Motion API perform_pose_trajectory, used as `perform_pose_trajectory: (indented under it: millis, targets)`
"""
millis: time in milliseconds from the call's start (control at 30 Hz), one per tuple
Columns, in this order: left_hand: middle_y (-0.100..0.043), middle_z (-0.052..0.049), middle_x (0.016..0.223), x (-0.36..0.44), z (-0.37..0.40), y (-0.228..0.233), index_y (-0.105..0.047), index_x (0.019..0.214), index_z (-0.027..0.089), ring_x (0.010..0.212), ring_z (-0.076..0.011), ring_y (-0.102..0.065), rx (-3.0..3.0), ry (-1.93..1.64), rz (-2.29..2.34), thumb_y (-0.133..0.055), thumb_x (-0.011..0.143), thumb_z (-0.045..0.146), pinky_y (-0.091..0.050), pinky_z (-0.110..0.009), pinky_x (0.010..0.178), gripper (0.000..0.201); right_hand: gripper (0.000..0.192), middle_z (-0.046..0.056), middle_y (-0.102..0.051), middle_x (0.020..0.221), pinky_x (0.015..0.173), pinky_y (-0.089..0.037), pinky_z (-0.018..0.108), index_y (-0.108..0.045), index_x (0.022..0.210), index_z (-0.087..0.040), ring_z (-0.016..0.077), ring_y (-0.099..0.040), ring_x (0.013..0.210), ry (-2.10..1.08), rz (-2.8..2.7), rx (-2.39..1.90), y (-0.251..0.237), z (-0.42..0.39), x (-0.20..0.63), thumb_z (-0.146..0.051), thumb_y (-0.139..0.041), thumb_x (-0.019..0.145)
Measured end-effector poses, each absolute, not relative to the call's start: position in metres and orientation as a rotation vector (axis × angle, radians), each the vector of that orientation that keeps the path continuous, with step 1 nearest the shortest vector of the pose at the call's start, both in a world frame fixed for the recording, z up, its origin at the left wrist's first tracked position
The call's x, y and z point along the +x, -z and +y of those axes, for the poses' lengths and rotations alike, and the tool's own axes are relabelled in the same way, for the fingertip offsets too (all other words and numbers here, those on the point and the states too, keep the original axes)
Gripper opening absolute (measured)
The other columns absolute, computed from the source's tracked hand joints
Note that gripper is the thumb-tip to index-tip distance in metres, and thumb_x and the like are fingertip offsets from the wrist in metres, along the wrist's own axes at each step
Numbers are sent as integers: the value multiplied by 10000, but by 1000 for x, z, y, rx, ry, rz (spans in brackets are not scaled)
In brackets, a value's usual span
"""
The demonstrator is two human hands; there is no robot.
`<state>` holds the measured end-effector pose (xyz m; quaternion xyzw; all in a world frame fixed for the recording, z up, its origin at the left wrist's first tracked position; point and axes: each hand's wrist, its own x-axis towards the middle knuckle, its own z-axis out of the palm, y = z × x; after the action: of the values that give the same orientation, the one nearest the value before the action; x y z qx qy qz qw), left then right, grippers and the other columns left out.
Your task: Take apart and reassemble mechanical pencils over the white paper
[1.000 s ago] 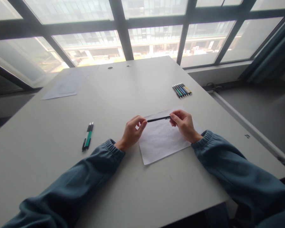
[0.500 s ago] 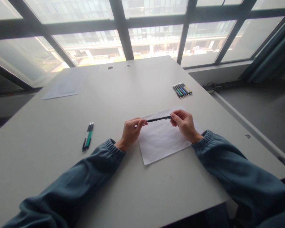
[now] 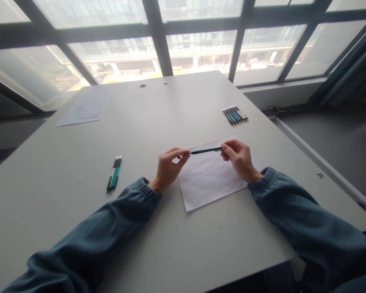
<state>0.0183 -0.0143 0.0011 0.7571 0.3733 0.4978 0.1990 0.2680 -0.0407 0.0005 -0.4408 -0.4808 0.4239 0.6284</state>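
Both hands are holding one dark pen level above a white sheet. The left hand is pinching the pen's left end between thumb and forefinger, its other fingers curling loosely underneath. The right hand is gripping the opposite end with its fingertips closed around it, the wrist resting near the sheet's right edge. The pen is spanning the gap between the two hands, lying nearly horizontal, and it seems to be hovering just clear of the paper, though the angle is making that hard to judge.

The sheet is lying flat on the grey worktop, turned slightly askew, with faint marks on it too pale to read. Teal sleeves are covering both forearms down to the cuffs. To the left, well apart from the hands, two pens are lying side by side, one of them green. Farther back on the right, a row of pens is sitting packed together near the worktop's edge. At the far left corner, more paper is lying below the windows.
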Motion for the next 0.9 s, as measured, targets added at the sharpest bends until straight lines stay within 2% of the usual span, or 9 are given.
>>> perform_pose_trajectory:
  millis: [133,267,567,700,900]
  targets:
    - [-736,-44,847,17,-13,-1,-777,910,203,715,-135,-623,2137,-1383,1113,-696,921,287,-526,-275,708,118,210,-6,-637,613,487,-399,264,-676,838,-190,119,-546,525,-941,-1104,-1023,-3,-39,271,-381,-763,842]
    - [-718,-40,825,16,-13,0,-765,893,194,700,-132,-601,2136,-1388,1185,-679,934,305,-507,-270,688,146,185,-28,-568,558,461,-354,252,-664,816,-194,103,-483,491,-897,-1049,-1010,-2,-34,277,-354,-754,838]
    - [-695,-33,818,13,-10,6,-732,875,177,760,-133,-629,2043,-1431,1168,-648,957,352,-496,-259,702,211,161,-50,-512,574,429,-301,211,-620,781,-203,84,-454,493,-870,-717,-934,-12,-23,295,-283,-751,734]
    - [-689,-32,812,12,-11,7,-719,861,178,755,-130,-626,2015,-1457,1158,-632,968,366,-494,-253,691,233,173,-41,-572,613,457,-347,200,-634,840,-205,89,-520,529,-848,-673,-972,-13,-18,303,-291,-745,738]
    - [-682,-35,787,13,-12,4,-712,822,180,743,-136,-624,2034,-1425,1147,-597,989,379,-479,-263,667,284,238,43,-737,780,521,-434,217,-678,906,-172,127,-651,654,-852,-864,-1267,0,-16,303,-329,-767,751]
